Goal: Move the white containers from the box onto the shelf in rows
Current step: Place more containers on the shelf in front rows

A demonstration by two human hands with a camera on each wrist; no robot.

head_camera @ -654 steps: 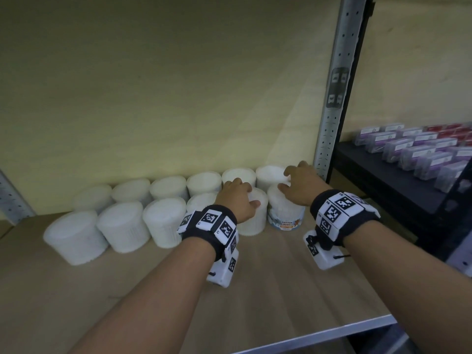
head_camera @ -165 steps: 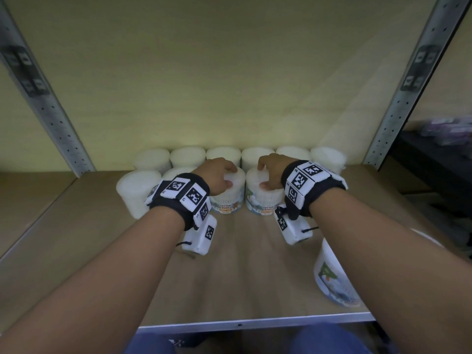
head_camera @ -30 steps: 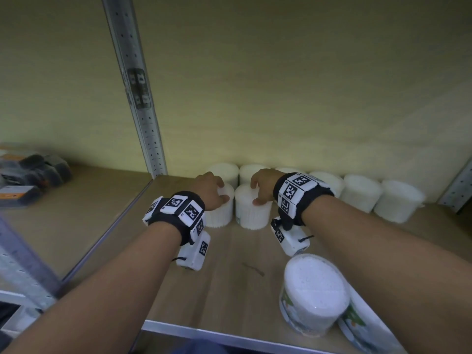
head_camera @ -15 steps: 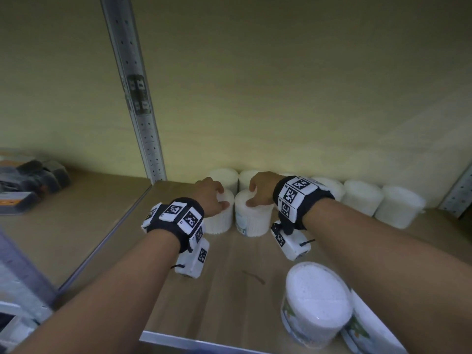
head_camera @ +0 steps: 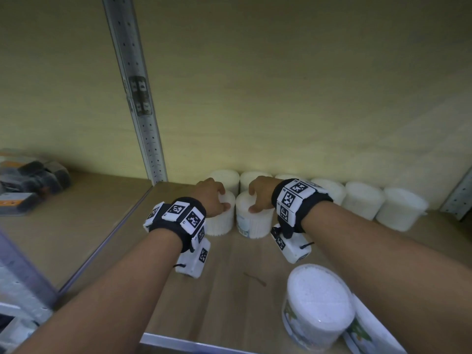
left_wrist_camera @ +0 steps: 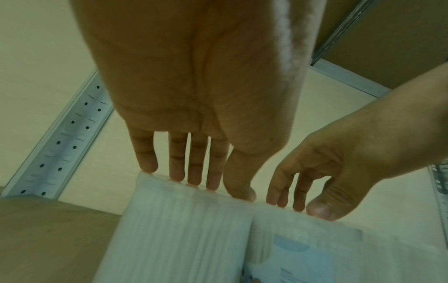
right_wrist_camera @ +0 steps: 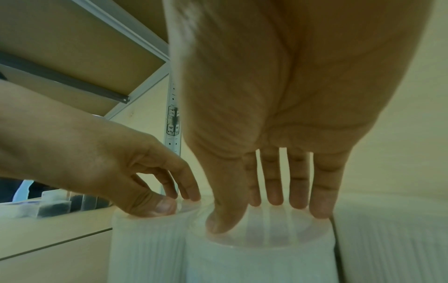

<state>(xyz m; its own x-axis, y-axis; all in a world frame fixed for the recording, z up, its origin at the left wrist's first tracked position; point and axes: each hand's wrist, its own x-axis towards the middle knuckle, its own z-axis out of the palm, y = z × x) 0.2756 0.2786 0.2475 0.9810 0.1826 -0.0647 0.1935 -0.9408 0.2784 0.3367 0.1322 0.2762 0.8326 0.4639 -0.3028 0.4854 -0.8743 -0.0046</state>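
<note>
At shelf (head_camera: 229, 290) front row, your left hand (head_camera: 210, 195) and right hand (head_camera: 261, 192) rested straight fingertips atop two white containers (head_camera: 251, 218), gripping neither; best nudged squarely, tops level.

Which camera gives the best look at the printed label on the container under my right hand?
The left wrist view: the right-hand container shows its blue label there. The head view catches only a label sliver, and the right wrist view shows just its plain ribbed side.
</note>
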